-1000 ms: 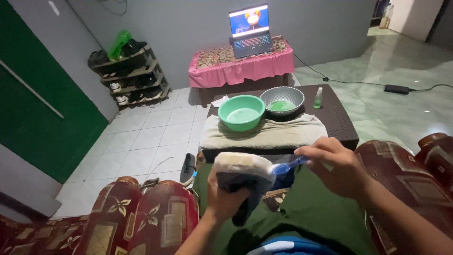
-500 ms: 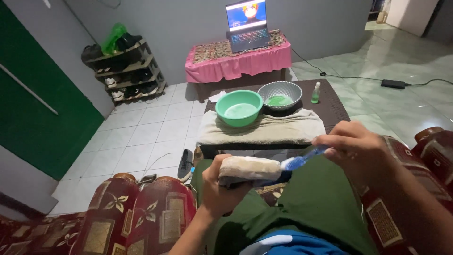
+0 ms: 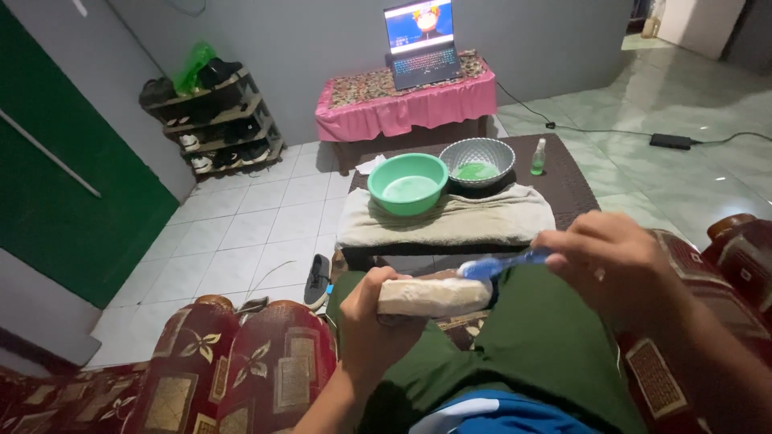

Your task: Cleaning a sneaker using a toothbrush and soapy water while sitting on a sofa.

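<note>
My left hand [image 3: 374, 321] grips a shoe [image 3: 434, 296] turned sole-up, its pale sole facing me over my lap. In my right hand [image 3: 615, 265] is a blue toothbrush [image 3: 498, 265], its head resting on the right end of the sole. Ahead on a low dark table [image 3: 575, 181] lies a beige towel [image 3: 450, 221] with a green basin [image 3: 408, 183] of water and a metal bowl [image 3: 478, 161] of green liquid on or behind it. A small green bottle [image 3: 538, 157] stands to the bowl's right.
I sit on a red patterned sofa [image 3: 233, 362] in green trousers. A dark shoe [image 3: 318, 281] lies on the white tiles. A shoe rack [image 3: 217, 120] stands at the left wall. An open laptop [image 3: 421, 44] sits on a pink-clothed table [image 3: 402, 108]. A cable and adapter [image 3: 669, 141] cross the floor right.
The shoe has dropped lower and tilted so the sole lies flatter. The brush moved left onto the sole's right end; my right hand shifted slightly down and left.
</note>
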